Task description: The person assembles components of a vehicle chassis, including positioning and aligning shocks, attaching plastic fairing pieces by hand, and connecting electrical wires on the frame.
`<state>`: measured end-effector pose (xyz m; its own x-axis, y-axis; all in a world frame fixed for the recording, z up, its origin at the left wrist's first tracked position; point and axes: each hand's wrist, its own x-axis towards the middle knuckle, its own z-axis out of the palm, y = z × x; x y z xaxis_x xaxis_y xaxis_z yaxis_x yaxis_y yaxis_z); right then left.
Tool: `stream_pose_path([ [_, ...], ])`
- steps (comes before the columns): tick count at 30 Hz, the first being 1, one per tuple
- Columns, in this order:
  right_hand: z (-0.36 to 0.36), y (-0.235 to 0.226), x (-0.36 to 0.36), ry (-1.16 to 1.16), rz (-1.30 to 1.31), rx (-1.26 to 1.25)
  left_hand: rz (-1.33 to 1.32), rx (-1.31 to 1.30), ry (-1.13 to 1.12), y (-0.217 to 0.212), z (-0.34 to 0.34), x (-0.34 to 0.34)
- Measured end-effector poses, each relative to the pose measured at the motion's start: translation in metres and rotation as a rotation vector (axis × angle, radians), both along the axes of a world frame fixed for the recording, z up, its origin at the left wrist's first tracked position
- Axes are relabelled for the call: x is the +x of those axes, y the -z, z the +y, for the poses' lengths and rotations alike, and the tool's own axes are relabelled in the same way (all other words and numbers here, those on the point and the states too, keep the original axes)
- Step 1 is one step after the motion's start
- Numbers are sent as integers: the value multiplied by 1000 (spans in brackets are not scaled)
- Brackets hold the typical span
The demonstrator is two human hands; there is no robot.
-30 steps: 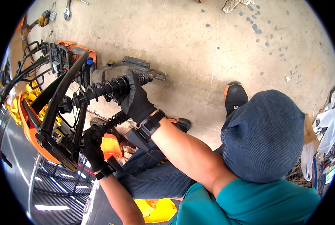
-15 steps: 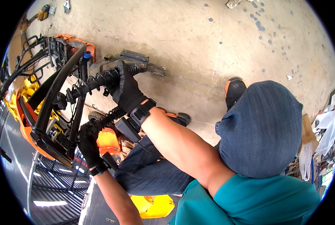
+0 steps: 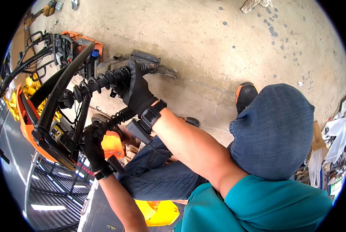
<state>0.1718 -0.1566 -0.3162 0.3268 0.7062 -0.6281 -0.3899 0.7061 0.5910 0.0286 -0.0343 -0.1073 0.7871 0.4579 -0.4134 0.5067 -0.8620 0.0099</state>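
Two coil-over shock absorbers (image 3: 114, 77) stand at the tubular frame's (image 3: 66, 75) right edge, seemingly positioned, fastening unclear — right hand's (image 3: 139, 88) fingers clamped round the upper, left hand's (image 3: 93, 146) indistinguishable at the lower coil spring (image 3: 123, 116).

Wide ahead, tight at left

Concrete floor (image 3: 188, 42) gives broad passage beyond the upper coil spring (image 3: 106, 79). Between that and the lower coil spring (image 3: 120, 117) lies a narrow gap, crowded by the right grip (image 3: 138, 88); a black frame tube (image 3: 60, 85) bars the left.

concrete floor (image 3: 188, 34), dark-spotted | crumpled pale scrap (image 3: 253, 5), top edge | white plastic bag (image 3: 338, 136), far right | cardboard (image 3: 317, 140) beside it
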Motion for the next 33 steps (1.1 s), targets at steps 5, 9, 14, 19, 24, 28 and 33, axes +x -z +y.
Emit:
stream_pose_path([
  [5,-2,-6,3,7,33,-19,-9,18,30,3,1,-1],
  [9,-8,-15,11,-27,75,-35,-104,-131,-217,7,6,-11],
  [14,-14,-15,6,-34,25,-7,-265,-407,-697,7,-6,0],
  [19,-26,-10,8,-83,-71,89,-461,-492,-785,12,-8,4],
  [24,-92,9,8,-789,-689,141,-587,-615,-870,20,-2,-2],
  [28,-124,7,60,-1437,-1312,-370,-698,-564,-798,39,6,-12],
  [33,-117,14,90,-1478,-1997,-1021,-789,-398,-602,58,13,-19],
])
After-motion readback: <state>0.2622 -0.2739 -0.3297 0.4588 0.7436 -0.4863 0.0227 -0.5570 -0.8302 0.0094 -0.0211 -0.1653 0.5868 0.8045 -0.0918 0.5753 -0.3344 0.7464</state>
